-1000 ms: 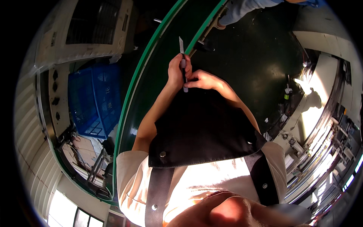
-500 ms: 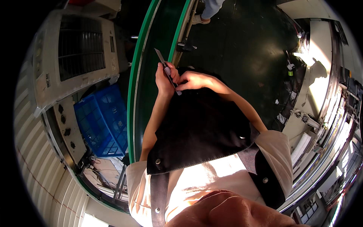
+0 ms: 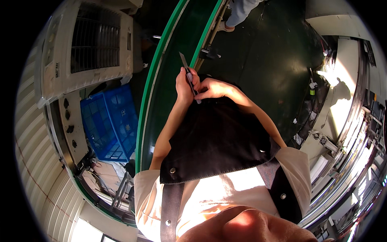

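Observation:
My left hand (image 3: pixel 185 88) is wrapped round a utility knife (image 3: pixel 190 78), its long blade out and pointing up and away from me. The handle slants down toward my body. My right hand (image 3: pixel 213 88) is closed at the lower end of that handle, thumb and fingers pinched against it. Both hands are just in front of my black apron (image 3: pixel 217 133), over the near side of a green-edged conveyor (image 3: pixel 166 94). Part of the handle is hidden behind my left fingers.
Left of the conveyor lies a blue plastic crate (image 3: pixel 124 117), with a large grille-fronted cooler (image 3: pixel 96 40) behind it. Another person's leg (image 3: pixel 242 12) shows at the far end. A black clamp-like fitting (image 3: pixel 207 53) sticks out from the conveyor's right edge. Cluttered machinery (image 3: pixel 334 137) stands at right.
The view has turned slightly, so the conveyor and surroundings sit differently in the picture. Both hands keep the same hold on the utility knife.

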Tool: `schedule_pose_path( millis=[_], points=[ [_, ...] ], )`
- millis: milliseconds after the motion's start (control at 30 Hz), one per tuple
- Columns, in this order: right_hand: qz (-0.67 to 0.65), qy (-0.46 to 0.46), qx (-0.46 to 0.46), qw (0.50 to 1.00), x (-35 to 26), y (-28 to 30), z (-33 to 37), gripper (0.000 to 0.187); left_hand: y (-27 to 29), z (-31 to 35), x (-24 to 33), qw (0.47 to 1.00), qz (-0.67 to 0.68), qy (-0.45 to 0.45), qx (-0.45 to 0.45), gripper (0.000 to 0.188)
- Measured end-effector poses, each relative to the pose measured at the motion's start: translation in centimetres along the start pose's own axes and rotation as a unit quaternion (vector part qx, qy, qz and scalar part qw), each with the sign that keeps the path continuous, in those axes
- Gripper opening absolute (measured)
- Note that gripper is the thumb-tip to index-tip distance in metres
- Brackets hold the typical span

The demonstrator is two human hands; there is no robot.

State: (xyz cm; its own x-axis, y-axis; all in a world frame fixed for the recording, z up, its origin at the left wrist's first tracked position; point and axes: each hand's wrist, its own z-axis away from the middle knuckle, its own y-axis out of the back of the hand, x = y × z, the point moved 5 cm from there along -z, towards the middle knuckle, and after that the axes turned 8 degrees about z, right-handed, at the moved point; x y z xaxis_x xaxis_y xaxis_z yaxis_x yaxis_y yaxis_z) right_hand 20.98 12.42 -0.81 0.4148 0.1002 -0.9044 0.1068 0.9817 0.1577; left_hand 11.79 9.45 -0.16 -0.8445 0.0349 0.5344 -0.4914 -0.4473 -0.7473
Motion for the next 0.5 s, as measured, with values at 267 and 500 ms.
schedule_pose_path(
  millis=[267,500],
  points=[
    [-0.022,-0.001,-0.026,0.999,-0.09,0.14,-0.15,0.021,0.65,0.03,-0.35,0.999,-0.049,-0.017,0.016,0.04],
    [-0.056,-0.015,-0.021,0.998,0.65,-0.12,-0.32,0.019,0.39,-0.04,-0.4,0.995,-0.095,-0.025,0.007,0.04]
  ],
)
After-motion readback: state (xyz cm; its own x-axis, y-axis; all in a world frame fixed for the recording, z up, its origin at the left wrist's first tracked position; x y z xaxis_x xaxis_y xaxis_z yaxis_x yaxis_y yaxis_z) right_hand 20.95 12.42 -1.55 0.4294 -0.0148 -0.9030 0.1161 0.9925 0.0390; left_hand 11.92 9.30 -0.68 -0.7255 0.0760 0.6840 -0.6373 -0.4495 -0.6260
